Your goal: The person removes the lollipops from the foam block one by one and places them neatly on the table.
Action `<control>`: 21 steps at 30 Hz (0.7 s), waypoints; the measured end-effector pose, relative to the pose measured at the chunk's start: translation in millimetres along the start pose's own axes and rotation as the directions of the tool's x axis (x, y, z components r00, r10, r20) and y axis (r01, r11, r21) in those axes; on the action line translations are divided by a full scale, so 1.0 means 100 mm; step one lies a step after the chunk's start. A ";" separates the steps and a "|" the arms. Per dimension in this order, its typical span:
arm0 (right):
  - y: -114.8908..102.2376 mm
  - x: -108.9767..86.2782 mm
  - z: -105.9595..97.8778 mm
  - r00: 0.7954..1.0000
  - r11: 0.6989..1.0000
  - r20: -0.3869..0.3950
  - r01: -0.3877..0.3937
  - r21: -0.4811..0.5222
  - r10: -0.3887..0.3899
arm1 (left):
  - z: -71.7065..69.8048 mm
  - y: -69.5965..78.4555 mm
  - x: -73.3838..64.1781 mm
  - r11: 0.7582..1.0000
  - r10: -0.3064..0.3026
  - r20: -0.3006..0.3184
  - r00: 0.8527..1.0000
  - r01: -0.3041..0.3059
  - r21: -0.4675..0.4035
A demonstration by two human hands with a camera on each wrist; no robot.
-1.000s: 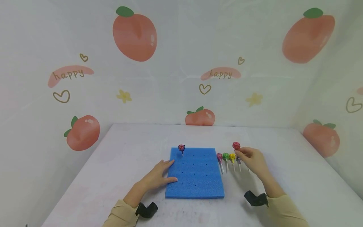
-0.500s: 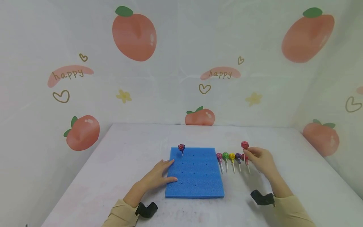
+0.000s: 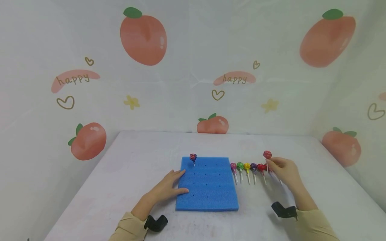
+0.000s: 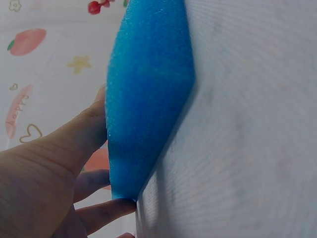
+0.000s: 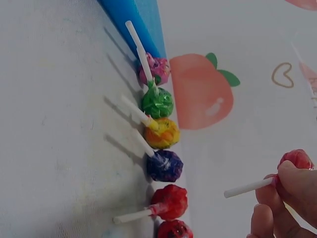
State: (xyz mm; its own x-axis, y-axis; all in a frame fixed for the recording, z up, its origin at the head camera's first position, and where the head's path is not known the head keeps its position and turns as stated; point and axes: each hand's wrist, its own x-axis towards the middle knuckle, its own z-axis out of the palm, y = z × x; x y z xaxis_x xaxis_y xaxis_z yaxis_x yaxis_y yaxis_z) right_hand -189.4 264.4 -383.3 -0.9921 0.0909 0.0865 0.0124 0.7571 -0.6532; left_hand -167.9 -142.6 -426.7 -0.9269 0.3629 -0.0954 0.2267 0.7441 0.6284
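Observation:
My left hand (image 3: 167,185) rests on the left edge of a blue foam board (image 3: 221,201) dotted with small holes, fingers extended; the left wrist view shows thumb and fingers against the foam's side (image 4: 148,109). My right hand (image 3: 284,172) pinches a red lollipop (image 3: 267,154) just below its wrapped head, above the right end of a row of lollipops. Its white stick (image 5: 247,188) shows below the fingers in the right wrist view. At the board's far left, a dark red lollipop (image 3: 193,156) stands upright in the foam.
Lying in a row right of the board are a pink lollipop (image 3: 233,166), a green one (image 5: 157,102), a yellow one (image 5: 162,133), a purple one (image 5: 165,166) and red ones (image 5: 171,202). White table (image 3: 144,147) surrounds them; a printed curtain (image 3: 181,83) hangs behind.
My right hand has moved rightward along the row with the red lollipop, uncovering the purple and a red lollipop in the head view. My left hand and the foam board have stayed put.

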 end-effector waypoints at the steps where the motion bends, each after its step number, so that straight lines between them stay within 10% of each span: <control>1: 0.01 0.00 -0.01 1.000 1.000 -0.003 0.001 -0.001 -0.001 | 0.00 0.00 0.00 1.000 0.000 0.001 1.000 0.000 -0.001; 21: 0.19 -0.01 -0.15 0.984 0.984 0.022 -0.179 0.005 0.179 | 0.00 0.00 -0.01 1.000 -0.001 0.003 1.000 0.001 -0.008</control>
State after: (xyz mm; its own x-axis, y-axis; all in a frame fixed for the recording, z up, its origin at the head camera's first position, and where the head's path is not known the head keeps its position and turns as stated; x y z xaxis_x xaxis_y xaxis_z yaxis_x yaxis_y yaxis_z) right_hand -185.7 288.9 -384.4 -0.9763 0.2111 -0.0483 0.1895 0.7251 -0.6621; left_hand -166.5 -142.7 -426.5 -0.9261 0.3642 -0.0980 0.2237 0.7396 0.6349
